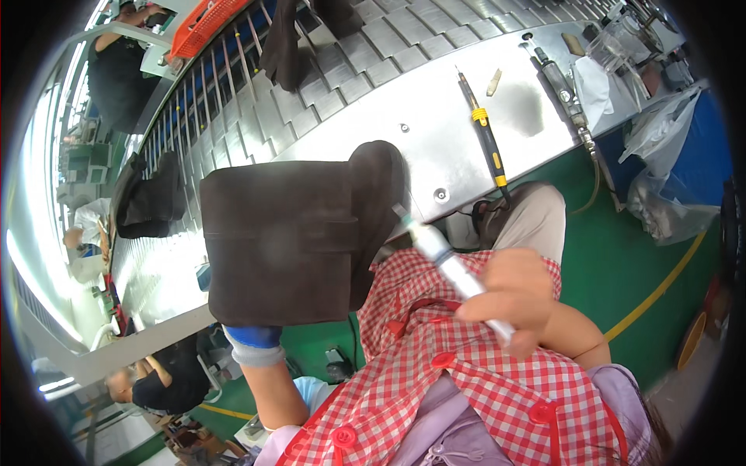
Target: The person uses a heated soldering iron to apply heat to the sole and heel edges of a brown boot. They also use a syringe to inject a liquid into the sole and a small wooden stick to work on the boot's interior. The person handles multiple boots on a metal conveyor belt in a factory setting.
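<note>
A dark brown boot (284,241) with a wide shaft lies sideways across the middle, its foot part to the right. From below, my left hand (255,335), in a blue glove with a grey cuff, reaches behind the shaft and supports the boot; its fingers are hidden. My right hand (517,299) is bare and closed around a white pen-like tool (457,272) with a pale green section and a narrow tip. That tip points up and left, close to the lower edge of the boot's foot. The tool and hand are slightly blurred.
Beyond the boot runs a metal slat conveyor (404,43) carrying more dark boots (151,198). On the metal bench (435,155) lie a yellow-and-black soldering-iron-like tool (487,140) and a hose-fed air tool (563,93). Clear plastic bags (660,147) hang at right. Other people (167,380) work at left.
</note>
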A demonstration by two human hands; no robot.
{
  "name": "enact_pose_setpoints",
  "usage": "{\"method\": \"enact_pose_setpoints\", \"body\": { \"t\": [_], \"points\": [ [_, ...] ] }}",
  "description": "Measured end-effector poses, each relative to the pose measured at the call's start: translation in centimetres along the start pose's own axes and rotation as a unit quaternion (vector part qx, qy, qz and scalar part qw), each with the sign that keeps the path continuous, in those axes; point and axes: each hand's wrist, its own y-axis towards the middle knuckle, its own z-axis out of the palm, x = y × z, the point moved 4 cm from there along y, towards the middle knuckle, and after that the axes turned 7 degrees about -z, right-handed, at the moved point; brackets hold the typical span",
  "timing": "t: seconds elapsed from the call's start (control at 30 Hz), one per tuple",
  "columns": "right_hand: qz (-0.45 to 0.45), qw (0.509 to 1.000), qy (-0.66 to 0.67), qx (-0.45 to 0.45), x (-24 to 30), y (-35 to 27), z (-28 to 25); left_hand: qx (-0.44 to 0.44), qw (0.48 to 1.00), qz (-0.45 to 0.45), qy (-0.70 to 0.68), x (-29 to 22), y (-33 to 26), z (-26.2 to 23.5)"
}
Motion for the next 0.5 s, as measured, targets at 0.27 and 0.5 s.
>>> {"method": "enact_pose_setpoints", "body": {
  "t": [0.27,0.5],
  "points": [
    [0.156,0.949,-0.083,-0.260,1.7,-4.8,-10.3,-0.005,0.989,-0.034,-0.142,-1.4,2.6,-2.0],
    [0.170,0.905,-0.169,-0.352,4.8,-9.1,-17.8,-0.052,0.991,0.047,-0.112,-2.8,11.2,-6.0]
  ]
}}
